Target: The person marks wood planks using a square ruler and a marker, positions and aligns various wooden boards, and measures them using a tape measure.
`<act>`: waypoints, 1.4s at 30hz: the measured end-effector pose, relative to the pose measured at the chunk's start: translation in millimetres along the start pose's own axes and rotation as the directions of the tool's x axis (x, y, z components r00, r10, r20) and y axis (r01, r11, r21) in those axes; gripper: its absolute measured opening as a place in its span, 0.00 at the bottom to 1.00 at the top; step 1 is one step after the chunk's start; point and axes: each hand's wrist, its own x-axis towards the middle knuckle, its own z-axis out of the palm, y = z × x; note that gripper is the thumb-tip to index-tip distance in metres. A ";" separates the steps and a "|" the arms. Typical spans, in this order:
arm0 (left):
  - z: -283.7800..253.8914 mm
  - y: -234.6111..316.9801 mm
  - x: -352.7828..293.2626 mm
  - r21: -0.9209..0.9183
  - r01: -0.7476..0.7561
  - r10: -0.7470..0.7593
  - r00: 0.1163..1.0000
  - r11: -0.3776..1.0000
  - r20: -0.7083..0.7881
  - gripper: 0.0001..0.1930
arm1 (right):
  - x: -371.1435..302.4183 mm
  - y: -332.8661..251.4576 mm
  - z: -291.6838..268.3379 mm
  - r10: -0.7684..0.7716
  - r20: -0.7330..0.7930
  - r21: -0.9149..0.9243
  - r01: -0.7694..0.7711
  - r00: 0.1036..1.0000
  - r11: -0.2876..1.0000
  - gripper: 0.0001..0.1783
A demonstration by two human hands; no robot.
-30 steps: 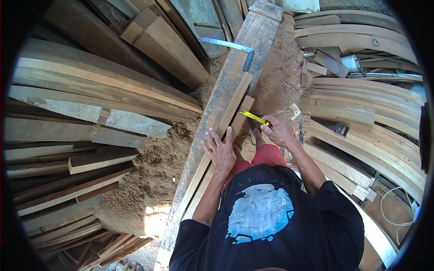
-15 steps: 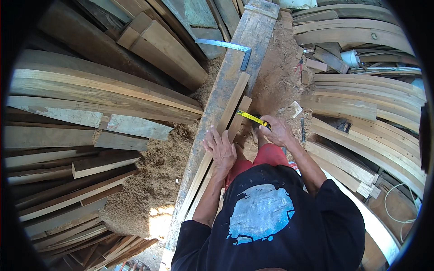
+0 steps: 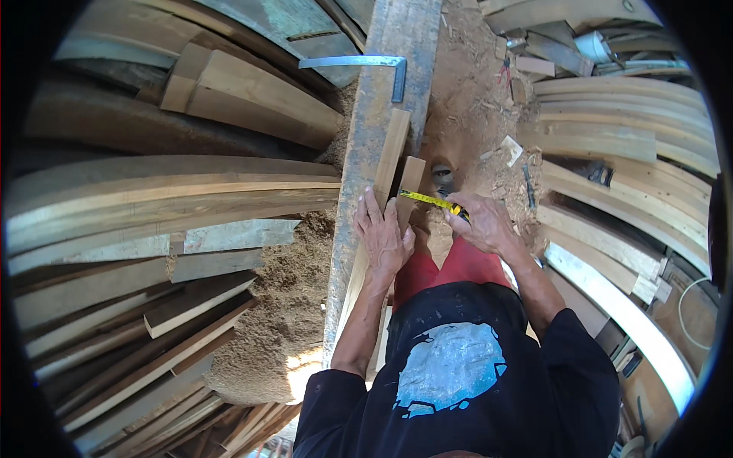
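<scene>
the yellow tape measure (image 3: 424,198) reaches from beyond the plank's right edge, its ribbon crossing the shorter strip (image 3: 412,175) near that strip's far end, the tip by the dark gap beside the longer strip (image 3: 393,145). the right hand (image 3: 489,224) grips the case; the left hand (image 3: 384,240) lies palm down, fingers spread, over the strips. for a true reading, i'd keep the ribbon flat and square to the grain, the tip snug at the edge, and press the strips so neither creeps. both strips are straight, square-edged, pale brown wood; the plank (image 3: 408,34) under them is grey, scuffed and stained. towards its far end a metal square (image 3: 398,80) sticks its thin blade past the left edge, and crumbly sawdust (image 3: 282,313) is heaped beyond that edge.
</scene>
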 end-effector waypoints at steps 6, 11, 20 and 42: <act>2.5 1.7 1.8 -0.079 -0.033 0.026 0.995 0.996 -0.094 0.43 | -3.7 -0.2 -1.6 0.007 -0.016 0.005 -0.007 1.000 1.000 0.25; -0.2 1.3 3.6 -0.060 -0.069 0.064 0.995 0.996 -0.073 0.44 | 0.3 6.3 0.3 -0.010 -0.021 0.003 0.010 1.000 1.000 0.24; -3.3 3.0 2.0 -0.063 -0.064 0.060 0.996 0.996 -0.068 0.45 | -0.2 14.2 8.2 -0.024 -0.051 0.011 0.025 0.998 1.000 0.25; -2.4 7.9 -1.6 -0.046 -0.075 0.071 0.993 0.996 -0.090 0.44 | -5.2 19.8 13.7 -0.070 -0.121 0.020 0.073 0.990 0.997 0.25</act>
